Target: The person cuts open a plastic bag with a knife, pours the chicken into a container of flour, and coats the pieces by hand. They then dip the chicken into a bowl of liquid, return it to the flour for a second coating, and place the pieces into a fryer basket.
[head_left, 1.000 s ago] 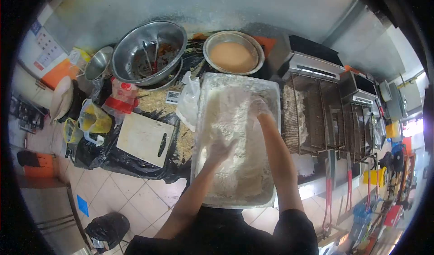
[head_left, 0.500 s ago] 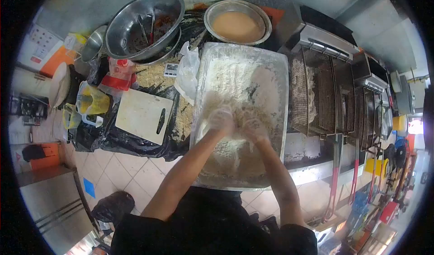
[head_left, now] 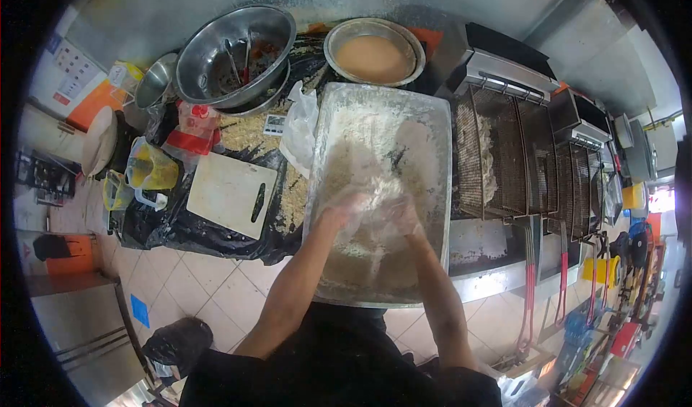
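Observation:
A large metal tray [head_left: 441, 191] with white flour in it lies in front of me. Both hands are over its middle, coated in flour and blurred by motion. My left hand [head_left: 347, 209] is on the left and my right hand [head_left: 398, 214] on the right, close together. Between them shows a bright heap of flour [head_left: 383, 191], seemingly lifted on the hands. The fingers are too smeared to make out, and whether a piece of something is under the flour cannot be seen.
Behind the tray stands a bowl of tan liquid [head_left: 371, 57]. A big steel bowl [head_left: 194, 68] with tongs is at the back left, above a white cutting board [head_left: 227, 191] and a plastic bag [head_left: 299, 129]. Wire fryer baskets [head_left: 504, 155] stand to the right.
My hands have come closer together, and a bright heap of flour now shows between them. The view has shifted slightly.

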Action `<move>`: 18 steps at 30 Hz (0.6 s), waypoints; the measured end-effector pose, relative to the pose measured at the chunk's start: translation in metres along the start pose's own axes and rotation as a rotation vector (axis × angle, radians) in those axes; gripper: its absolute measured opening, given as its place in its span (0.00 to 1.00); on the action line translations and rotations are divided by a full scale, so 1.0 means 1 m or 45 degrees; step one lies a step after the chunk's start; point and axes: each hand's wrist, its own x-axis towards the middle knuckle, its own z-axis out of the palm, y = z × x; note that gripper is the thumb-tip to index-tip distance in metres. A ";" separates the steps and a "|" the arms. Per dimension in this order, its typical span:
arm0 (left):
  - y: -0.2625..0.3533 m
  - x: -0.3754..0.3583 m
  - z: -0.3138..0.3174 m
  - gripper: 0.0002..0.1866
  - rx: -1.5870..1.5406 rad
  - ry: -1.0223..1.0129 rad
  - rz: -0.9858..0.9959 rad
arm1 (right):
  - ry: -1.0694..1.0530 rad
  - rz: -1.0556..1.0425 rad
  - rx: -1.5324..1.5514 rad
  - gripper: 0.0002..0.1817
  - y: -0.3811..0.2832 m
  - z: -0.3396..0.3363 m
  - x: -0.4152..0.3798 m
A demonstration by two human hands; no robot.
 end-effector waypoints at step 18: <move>0.008 0.015 -0.003 0.12 0.575 0.569 0.732 | 0.180 -1.480 -2.641 0.08 -0.041 -0.066 0.080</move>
